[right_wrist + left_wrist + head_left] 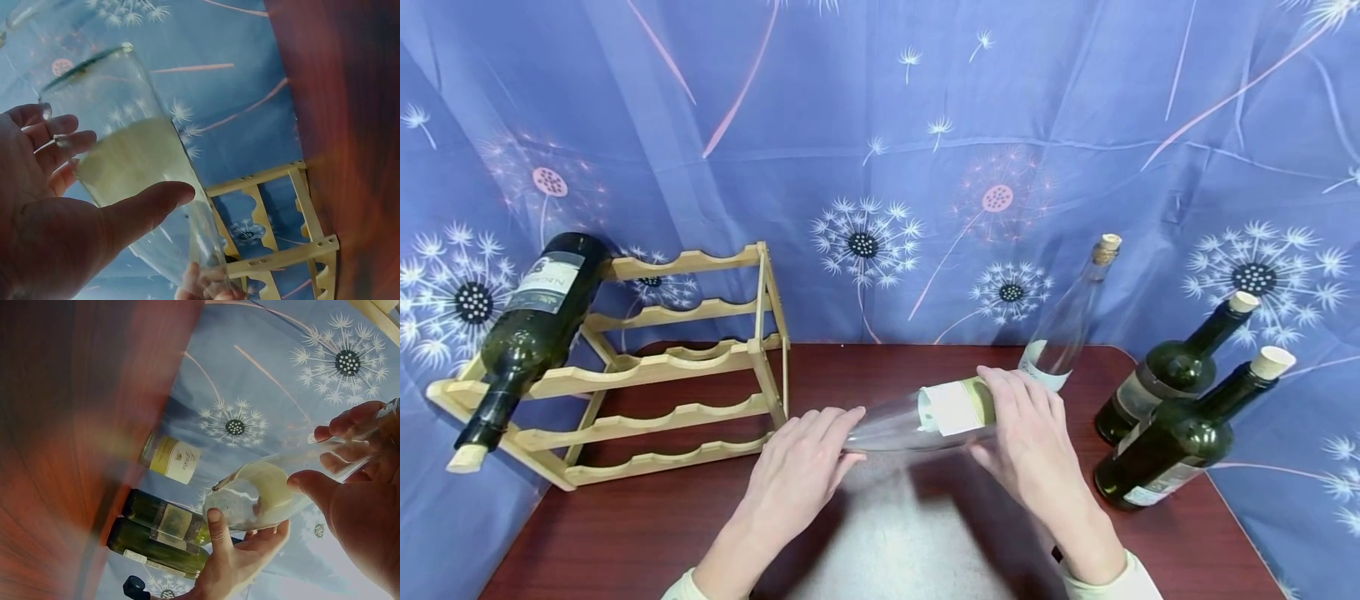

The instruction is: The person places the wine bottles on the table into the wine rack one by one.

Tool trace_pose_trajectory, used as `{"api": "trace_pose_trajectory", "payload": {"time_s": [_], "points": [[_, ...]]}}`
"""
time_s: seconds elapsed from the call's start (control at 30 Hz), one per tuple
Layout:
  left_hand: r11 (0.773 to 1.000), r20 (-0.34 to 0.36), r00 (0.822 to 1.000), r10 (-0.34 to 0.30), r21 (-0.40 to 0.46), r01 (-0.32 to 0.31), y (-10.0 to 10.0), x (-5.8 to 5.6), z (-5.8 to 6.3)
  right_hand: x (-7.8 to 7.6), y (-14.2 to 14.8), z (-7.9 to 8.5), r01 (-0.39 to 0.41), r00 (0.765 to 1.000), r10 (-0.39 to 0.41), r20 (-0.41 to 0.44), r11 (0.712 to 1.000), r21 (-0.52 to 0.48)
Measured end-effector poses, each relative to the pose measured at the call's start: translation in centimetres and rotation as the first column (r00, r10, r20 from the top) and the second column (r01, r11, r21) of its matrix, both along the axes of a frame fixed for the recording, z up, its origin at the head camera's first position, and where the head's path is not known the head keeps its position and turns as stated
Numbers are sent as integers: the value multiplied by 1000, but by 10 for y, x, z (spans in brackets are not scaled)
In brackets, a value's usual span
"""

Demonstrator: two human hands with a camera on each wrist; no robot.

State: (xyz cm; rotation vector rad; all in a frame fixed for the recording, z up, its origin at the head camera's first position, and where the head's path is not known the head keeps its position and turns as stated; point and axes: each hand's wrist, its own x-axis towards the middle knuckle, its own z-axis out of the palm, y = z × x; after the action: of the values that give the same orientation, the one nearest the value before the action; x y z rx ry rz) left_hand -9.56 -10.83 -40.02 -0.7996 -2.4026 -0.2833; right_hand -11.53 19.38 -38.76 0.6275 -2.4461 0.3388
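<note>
A clear glass wine bottle (887,427) with a pale label is held lengthwise above the table, between both hands. My left hand (801,467) grips its neck end, and the fingers hide the mouth in the head view. Around the base end, my right hand (1030,442) has its fingers on one side and thumb on the other. In the right wrist view, that thumb lies across the bottle (134,150) near the label. To the left stands a wooden wine rack (737,360), where a corked dark green bottle (538,333) lies tilted neck-forward on the top tier.
Behind my right hand stands another clear corked bottle (1067,321). Two dark green corked bottles (1176,442) stand close together at the table's right side. A blue dandelion-print cloth (865,100) hangs behind the dark red table (647,533).
</note>
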Motion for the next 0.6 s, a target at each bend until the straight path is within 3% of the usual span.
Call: {"api": "trace_pose_trajectory", "payload": {"time_s": [0.3,0.6], "points": [[1000,5,1000,-2,13,2,-4,0,2,-3,15,7,24,999,-24,22,1000,-6],[1000,69,998,-2,-4,2,-5,0,1,-6,26,11,-27,998,31,55,997,-79]]}}
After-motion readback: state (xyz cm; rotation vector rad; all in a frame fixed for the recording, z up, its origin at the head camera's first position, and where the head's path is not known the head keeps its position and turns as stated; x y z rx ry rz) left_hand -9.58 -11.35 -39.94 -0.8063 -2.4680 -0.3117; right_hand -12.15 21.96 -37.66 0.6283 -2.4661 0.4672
